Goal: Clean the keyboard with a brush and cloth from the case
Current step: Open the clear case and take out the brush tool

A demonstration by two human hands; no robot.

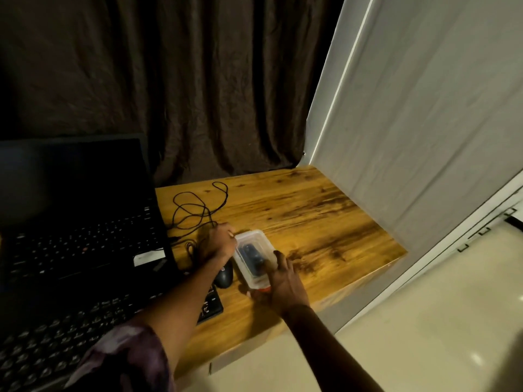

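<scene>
A clear plastic case (252, 256) with an orange part at its near end lies on the wooden desk (311, 216), dark items showing through its lid. My left hand (219, 244) grips the case's far left corner. My right hand (283, 281) holds its near right end, fingers over the lid. A black keyboard (56, 343) lies at the lower left, partly under my left arm. Brush and cloth cannot be made out inside the case.
A black laptop (76, 210) stands open at the left behind the keyboard. A black mouse (224, 275) sits left of the case, its cable (195, 210) looped behind. A white panel (410, 137) borders the desk's right side. A dark curtain hangs behind.
</scene>
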